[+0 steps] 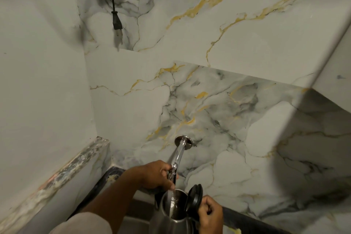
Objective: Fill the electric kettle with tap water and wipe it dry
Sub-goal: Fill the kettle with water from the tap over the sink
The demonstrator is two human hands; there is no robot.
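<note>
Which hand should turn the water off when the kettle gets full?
Probably the left hand. It is already on the tap handle, so a turn should stop the water. The right hand is busy holding the kettle by its handle under the stream, lid open.

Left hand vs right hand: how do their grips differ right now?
The left hand reaches forward to the wall-mounted chrome tap and grips it near the spout; the right hand sits lower, closed in a fist on the handle of the stainless steel kettle. The left forearm shows; the right does not. Both grips are closed.
</note>
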